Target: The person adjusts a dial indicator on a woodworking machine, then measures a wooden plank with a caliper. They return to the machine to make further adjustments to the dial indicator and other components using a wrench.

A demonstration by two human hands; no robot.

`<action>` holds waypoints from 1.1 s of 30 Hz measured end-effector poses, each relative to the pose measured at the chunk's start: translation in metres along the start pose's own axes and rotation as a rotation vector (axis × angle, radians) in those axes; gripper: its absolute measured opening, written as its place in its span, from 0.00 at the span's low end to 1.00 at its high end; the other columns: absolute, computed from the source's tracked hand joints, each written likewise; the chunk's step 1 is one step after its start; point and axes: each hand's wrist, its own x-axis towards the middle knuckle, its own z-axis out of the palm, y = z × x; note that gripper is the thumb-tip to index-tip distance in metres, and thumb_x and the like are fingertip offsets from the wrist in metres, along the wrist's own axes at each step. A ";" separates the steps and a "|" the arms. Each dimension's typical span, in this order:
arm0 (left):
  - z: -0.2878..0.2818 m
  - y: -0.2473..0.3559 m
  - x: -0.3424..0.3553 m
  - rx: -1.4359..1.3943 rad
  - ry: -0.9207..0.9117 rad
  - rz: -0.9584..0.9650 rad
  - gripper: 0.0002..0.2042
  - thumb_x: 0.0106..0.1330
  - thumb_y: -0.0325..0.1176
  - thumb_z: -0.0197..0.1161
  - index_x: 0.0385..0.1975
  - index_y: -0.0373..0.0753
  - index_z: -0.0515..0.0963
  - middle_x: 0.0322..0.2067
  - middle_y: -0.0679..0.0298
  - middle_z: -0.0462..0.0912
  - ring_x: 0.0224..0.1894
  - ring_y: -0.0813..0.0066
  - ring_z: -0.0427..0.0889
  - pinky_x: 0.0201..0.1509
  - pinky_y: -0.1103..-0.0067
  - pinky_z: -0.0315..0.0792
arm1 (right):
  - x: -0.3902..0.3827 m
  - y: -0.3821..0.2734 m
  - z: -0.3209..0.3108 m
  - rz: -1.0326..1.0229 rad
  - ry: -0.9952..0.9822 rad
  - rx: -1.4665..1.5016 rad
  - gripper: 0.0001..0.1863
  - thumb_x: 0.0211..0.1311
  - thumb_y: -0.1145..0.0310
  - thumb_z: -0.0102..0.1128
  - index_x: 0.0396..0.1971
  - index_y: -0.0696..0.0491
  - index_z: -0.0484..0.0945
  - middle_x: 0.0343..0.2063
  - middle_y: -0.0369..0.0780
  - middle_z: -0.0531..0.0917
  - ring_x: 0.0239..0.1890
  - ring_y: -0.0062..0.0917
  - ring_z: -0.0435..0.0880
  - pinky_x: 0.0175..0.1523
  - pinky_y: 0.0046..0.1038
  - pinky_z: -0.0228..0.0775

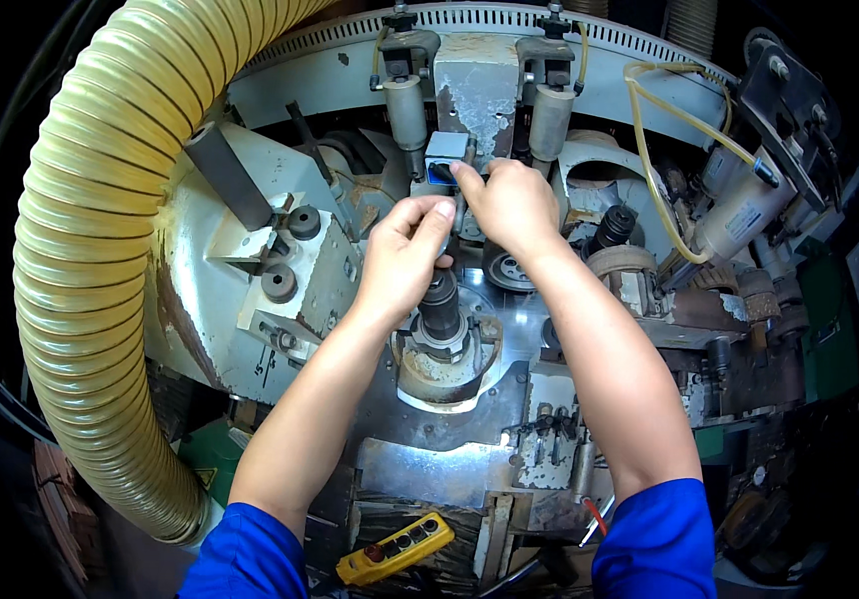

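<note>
My left hand point(415, 245) is closed with curled fingers and the thumb bent in, over a dark cylindrical spindle point(439, 304) at the centre of the machine; whatever it grips is hidden. Higher and to the right, my right hand point(509, 200) is closed, its fingertips at a small square block point(446, 143) with a blue-edged face and a dark opening, in front of a chipped metal column point(474, 80). I cannot make out what its fingers grip. Two upright cylinders point(407, 115) point(552, 120) flank the column.
A large yellow ribbed hose point(85, 290) arches down the left. A grey bracket point(295, 280) with knobs stands left of centre. Pneumatic cylinders point(744, 205) with tubing are on the right. A yellow push-button pendant point(395, 549) and a red-handled tool point(594, 517) lie at the bottom.
</note>
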 end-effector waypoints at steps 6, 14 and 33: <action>0.001 -0.009 0.004 0.079 -0.008 0.041 0.15 0.80 0.42 0.56 0.40 0.37 0.82 0.32 0.68 0.81 0.23 0.84 0.74 0.28 0.83 0.70 | -0.002 0.015 0.005 -0.253 0.079 -0.063 0.25 0.72 0.48 0.58 0.26 0.55 0.82 0.25 0.53 0.86 0.33 0.52 0.88 0.40 0.50 0.80; -0.003 -0.015 0.004 0.037 -0.057 0.078 0.14 0.81 0.40 0.55 0.41 0.35 0.81 0.33 0.66 0.81 0.23 0.82 0.75 0.28 0.82 0.70 | -0.002 0.040 0.015 -0.600 0.188 0.158 0.14 0.71 0.58 0.64 0.43 0.52 0.76 0.31 0.48 0.87 0.38 0.49 0.86 0.43 0.48 0.77; 0.001 -0.020 -0.001 0.004 -0.010 0.135 0.15 0.81 0.41 0.54 0.42 0.35 0.79 0.36 0.64 0.82 0.25 0.80 0.79 0.30 0.83 0.75 | 0.004 0.040 -0.005 -0.618 -0.040 0.268 0.17 0.62 0.67 0.68 0.47 0.60 0.79 0.49 0.58 0.84 0.49 0.50 0.86 0.52 0.45 0.79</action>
